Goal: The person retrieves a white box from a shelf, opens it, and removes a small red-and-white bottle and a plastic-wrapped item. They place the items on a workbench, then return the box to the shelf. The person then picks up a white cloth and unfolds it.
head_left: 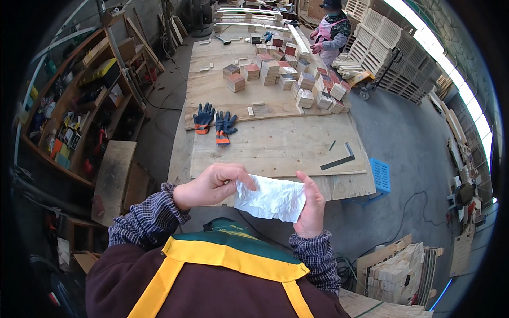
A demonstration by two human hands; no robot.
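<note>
A crumpled white tissue (271, 199) is stretched between my two hands, over the near edge of the wooden worktable (275, 140). My left hand (214, 185) pinches its upper left corner between thumb and fingers. At the other end, my right hand (310, 206) grips the tissue's right side, with the thumb pointing up and most fingers hidden behind the sheet. Beyond the tissue, a pair of dark blue work gloves (225, 125) with orange cuffs lies flat on the board.
Several wooden blocks (269, 70), some red on top, crowd the table's far right. A carpenter's square (339, 159) lies near the right edge, above a blue plastic crate (379, 175). A person (331, 34) in a pink apron stands at the far right. Cluttered shelves (79, 106) line the left.
</note>
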